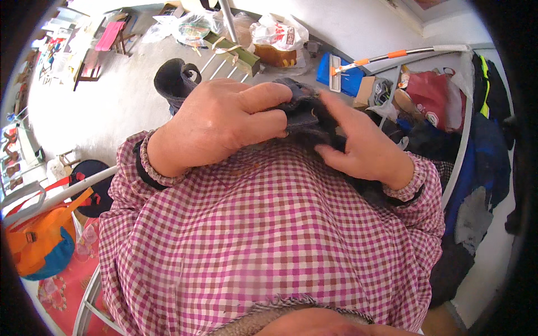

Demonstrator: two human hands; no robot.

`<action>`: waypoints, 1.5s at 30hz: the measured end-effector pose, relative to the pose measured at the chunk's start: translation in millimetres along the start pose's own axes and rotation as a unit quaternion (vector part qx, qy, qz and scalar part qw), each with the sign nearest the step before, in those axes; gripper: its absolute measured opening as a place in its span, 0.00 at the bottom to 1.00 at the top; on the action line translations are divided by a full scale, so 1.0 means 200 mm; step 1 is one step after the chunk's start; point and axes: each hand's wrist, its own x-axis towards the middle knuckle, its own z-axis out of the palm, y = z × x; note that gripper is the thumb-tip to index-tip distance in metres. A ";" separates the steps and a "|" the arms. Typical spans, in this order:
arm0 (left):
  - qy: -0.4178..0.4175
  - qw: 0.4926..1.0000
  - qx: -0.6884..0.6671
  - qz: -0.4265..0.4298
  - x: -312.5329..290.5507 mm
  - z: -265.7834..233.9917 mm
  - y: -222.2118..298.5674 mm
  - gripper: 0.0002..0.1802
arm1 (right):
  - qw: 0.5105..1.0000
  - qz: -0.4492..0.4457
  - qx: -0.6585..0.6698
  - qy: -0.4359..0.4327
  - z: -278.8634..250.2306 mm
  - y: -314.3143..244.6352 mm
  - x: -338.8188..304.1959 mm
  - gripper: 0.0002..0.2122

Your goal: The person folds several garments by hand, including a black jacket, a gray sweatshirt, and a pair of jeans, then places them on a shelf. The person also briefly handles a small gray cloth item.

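Note:
In front of my chest I hold a dark garment (302,119) of denim-like cloth, bunched between both hands. My left hand (216,123) grips its upper edge, with the fingers curled over the fold and the thumb out of sight. My right hand (367,140) pinches the other side, thumb and fingers closed on the cloth. A rolled, tube-like end of dark cloth (171,81) sticks out beyond my left hand. More dark fabric hangs below my right wrist. A pink-and-brown checked smock (263,224) with elasticated cuffs covers my arms and body.
At the far right lie a blue dustpan (356,84), an orange-and-white pole (372,59) and a dark red bag (426,92). White plastic bags (280,33) sit at the back. An orange bag (42,238) hangs at left by a metal rail (78,186). Dark clothes (476,168) hang at right.

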 end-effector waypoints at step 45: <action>0.227 0.956 -0.109 -0.150 0.09 0.63 -0.16 0.57 | 0.745 -0.065 0.454 0.484 -0.20 0.18 0.49 0.12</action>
